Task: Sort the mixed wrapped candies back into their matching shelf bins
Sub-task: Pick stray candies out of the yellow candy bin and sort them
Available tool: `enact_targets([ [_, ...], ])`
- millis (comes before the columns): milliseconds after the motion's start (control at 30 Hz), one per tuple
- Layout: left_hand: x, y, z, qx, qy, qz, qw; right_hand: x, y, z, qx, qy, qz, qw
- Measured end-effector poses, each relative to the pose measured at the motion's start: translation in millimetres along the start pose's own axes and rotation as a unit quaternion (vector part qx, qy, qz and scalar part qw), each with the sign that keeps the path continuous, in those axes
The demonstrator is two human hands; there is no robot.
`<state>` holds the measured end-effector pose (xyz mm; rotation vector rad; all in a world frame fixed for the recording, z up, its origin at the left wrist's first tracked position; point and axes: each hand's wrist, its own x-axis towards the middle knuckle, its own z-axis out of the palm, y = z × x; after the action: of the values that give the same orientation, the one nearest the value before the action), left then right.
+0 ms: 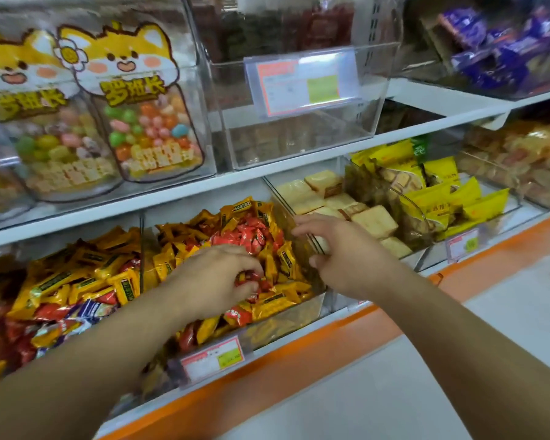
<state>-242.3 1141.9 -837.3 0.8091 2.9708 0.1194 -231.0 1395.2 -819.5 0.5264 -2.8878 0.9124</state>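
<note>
Nearest us, our two bare forearms reach in from six o'clock toward the lower shelf. Our left hand dips into the middle clear bin, fingers curled down and pinching red-wrapped candies out of the heap. Our right hand hovers at three o'clock of the left one, over the bin's right wall, fingers loosely spread and holding nothing that we can see.

The middle bin holds mostly yellow-wrapped candies, with a mound of red ones piled at twelve o'clock of our left hand, just beyond the fingertips. At nine o'clock, the neighbouring bin carries yellow wrappers mixed with red and a few purple-and-white ones. At two o'clock of our right hand sits a bin of pale square pastries, and farther right one of yellow snack packets.

On the shelf above, at eleven o'clock, stand cartoon-printed pouches of coloured sweets; at twelve o'clock a nearly bare clear bin bears a price tag. At one o'clock, the top bin holds purple packets. A price label fronts the middle bin.
</note>
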Motion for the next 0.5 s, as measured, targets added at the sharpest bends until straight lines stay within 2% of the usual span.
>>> enact_targets([
  [133,-16.3,-11.6,-6.1,0.031,0.011,-0.013,0.999,0.4,-2.9,-1.6,0.005,0.0,0.009,1.0],
  [500,-38.3,-6.7,-12.8,-0.018,0.056,-0.094,0.994,-2.5,-11.2,-3.0,-0.019,0.005,0.01,1.0],
])
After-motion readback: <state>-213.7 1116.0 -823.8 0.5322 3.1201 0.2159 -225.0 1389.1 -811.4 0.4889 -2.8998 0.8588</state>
